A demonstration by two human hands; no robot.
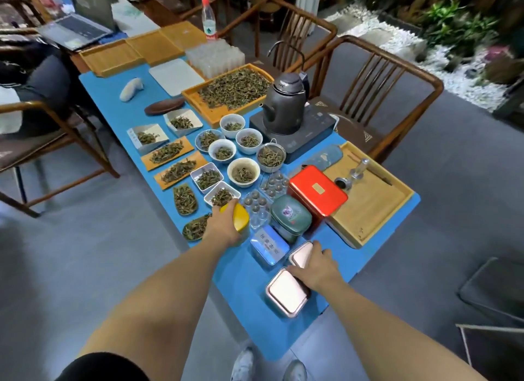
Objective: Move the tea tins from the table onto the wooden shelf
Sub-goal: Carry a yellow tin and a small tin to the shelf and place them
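A: Where are the tea tins?
B: They sit in a bunch at the near end of the blue worktop (pixel 119 102). A yellow tin (pixel 241 217) is at about 9 o'clock in the bunch. A big red tin (pixel 317 189) is at 1 o'clock, with a green tin (pixel 290 217) just beside it. A small blue tin (pixel 268 247) is in the middle.

A: And the shiny pink ones?
B: Two pink tins are closest to the person. One pink tin (pixel 302 254) is at 5 o'clock from the blue one. The other pink tin (pixel 286 292) is at 6 o'clock, near the worktop's edge.

A: What is the left hand doing?
B: The left hand (pixel 224 223) is on the yellow tin. Its fingers curl over the top and side, so it holds the tin.

A: And the right hand?
B: The right hand (pixel 314 267) rests over the two pink tins, touching both. I cannot tell if its fingers grip one.

A: What else is there?
B: Bowls of tea leaves (pixel 243 172) sit at 12 o'clock from the tins, and a dark kettle (pixel 283 105) stands past them. A wooden tray (pixel 371 207) is at 3 o'clock from the red tin.
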